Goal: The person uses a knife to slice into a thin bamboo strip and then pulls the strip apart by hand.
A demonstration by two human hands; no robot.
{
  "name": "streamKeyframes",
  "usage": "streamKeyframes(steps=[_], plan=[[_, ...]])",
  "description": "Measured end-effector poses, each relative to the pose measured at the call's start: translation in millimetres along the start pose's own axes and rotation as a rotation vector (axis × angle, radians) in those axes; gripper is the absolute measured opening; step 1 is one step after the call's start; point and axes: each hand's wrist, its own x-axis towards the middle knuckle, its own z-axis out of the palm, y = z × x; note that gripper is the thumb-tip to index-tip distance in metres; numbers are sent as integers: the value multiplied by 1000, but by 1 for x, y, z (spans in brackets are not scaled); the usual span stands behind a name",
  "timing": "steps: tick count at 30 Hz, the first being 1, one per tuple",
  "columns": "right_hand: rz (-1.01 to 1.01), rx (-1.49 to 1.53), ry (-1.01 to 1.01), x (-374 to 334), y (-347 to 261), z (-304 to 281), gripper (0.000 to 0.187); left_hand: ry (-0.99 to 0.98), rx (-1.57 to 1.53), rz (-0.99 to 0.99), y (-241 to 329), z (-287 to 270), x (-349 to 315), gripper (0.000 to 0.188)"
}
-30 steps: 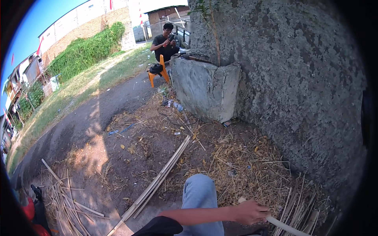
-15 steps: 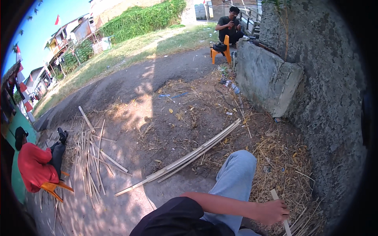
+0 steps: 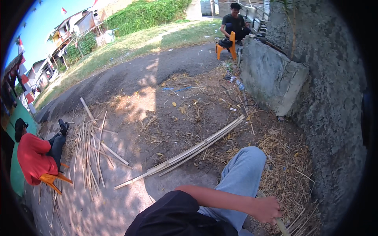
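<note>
My left hand (image 3: 267, 209) is closed round a pale bamboo strip (image 3: 282, 227) at the lower right. One end of the strip shows beyond my hand, beside my knee; the other runs down out of the picture. My left arm crosses over my jeans-clad leg (image 3: 245, 167) from a black sleeve. My right hand is out of the picture. Under and beside the strip lie dry shavings and thin offcuts (image 3: 305, 220). Ahead of my knee, a bundle of long bamboo strips (image 3: 197, 148) lies on the ground.
On the left, a person in red (image 3: 35, 157) sits on an orange chair beside scattered bamboo strips (image 3: 88, 151). Another person (image 3: 235, 25) crouches at the back by an orange chair (image 3: 231, 47). A concrete block (image 3: 271, 74) and rough wall (image 3: 334, 102) stand on my right.
My left hand has shifted slightly left with the strip, which is turned and now shows less beyond the hand. The person at the back has lowered their raised hand. The view has tilted a little.
</note>
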Motion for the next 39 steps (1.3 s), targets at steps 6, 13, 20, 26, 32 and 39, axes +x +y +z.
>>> streamKeyframes(steps=[6,13,20,26,32,39], plan=[[535,542,355,35,-69,9,24,382,-49,47,-2,9,18,34],[514,518,208,39,-104,-12,25,502,40,-24,14,0,3,17],[652,737,279,11,-97,-18,26,512,89,37,20,-5,-24,20],[719,835,197,11,-103,8,24,370,82,-176,4,-13,-45,31],[685,833,188,14,-115,32,24,396,146,-8,44,-44,5,50],[630,795,88,16,-148,51,27,322,-439,85,73,-30,88,40]])
